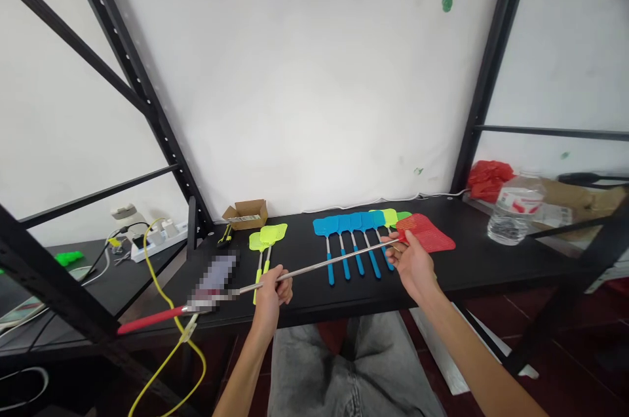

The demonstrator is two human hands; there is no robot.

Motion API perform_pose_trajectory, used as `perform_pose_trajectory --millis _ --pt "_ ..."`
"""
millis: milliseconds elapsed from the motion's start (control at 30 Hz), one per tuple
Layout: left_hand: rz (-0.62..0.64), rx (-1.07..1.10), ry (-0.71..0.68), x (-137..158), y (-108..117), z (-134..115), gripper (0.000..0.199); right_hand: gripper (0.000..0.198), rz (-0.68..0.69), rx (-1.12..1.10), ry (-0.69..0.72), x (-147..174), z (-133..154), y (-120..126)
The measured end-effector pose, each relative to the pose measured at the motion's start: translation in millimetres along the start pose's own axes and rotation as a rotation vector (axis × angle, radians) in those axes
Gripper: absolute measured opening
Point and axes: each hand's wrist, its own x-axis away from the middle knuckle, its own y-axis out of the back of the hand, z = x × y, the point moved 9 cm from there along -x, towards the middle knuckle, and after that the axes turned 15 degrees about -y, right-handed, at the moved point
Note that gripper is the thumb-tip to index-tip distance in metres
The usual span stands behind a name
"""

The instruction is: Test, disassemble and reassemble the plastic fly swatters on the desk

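A red fly swatter with a long, drawn-out metal rod stretches across my front, tilted with its red handle low at the left. My left hand is closed around the middle of the rod. Fingers of my right hand grip the swatter where the rod meets the red mesh head. Behind the rod, several blue fly swatters lie overlapping in a row on the black table. Yellow-green and green swatter heads show at the row's right end. Two yellow-green fly swatters lie beyond my left hand.
A small open cardboard box and a yellow-black cutter sit at the back left. A pixelated phone-like object lies under the rod. The yellow cable hangs over the front edge. Rightward are a water bottle and a shelf post.
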Motion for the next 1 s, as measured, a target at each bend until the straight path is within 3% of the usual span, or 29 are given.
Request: perform_pose_trajectory --millis 200,467,1000 --pt "-0.006 0.057 -0.022 -4 -3 -5 0.049 0.033 0.038 0.048 0.005 2 -16 -15" --pt "0.027 0.070 -0.008 -4 -14 -6 0.049 0.035 0.062 0.021 0.024 2 -17 -14" --pt "0.014 0.042 0.029 1 -9 -5 0.051 0.040 0.082 0.019 0.008 12 -27 -29"
